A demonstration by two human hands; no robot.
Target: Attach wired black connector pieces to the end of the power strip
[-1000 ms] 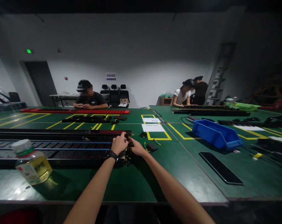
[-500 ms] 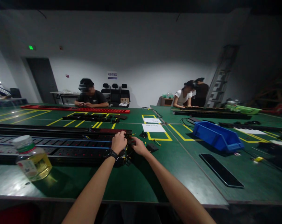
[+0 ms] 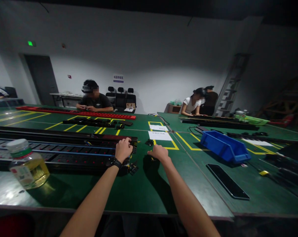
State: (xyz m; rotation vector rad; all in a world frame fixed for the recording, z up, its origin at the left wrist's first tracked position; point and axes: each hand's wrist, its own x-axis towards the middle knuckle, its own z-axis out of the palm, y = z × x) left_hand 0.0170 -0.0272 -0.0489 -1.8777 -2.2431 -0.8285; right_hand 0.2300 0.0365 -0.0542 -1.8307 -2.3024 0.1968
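A long black panel (image 3: 82, 153) with rows of dark cells, red dots and blue lines lies on the left of the green table. My left hand (image 3: 124, 148) rests on its right end, fingers curled over the edge. Below that hand, small black end pieces (image 3: 133, 168) stick out. To the right, apart from the panel, my right hand (image 3: 159, 153) is low over the table with its fingers closed. A small yellow-ended piece (image 3: 152, 159) shows under its fingertips; what they grip is mostly hidden. A small black part (image 3: 149, 142) lies just beyond.
A bottle of yellow liquid (image 3: 28, 164) stands before the panel. Right are a blue bin (image 3: 224, 148) and a phone (image 3: 227, 181). White papers (image 3: 160, 135) lie ahead. A red frame (image 3: 89, 113) and people working are across the table.
My right hand has left the panel's end and moved right, over where a black part and short yellow-ended wire lay. My left hand stays on the panel. The view has shifted slightly.
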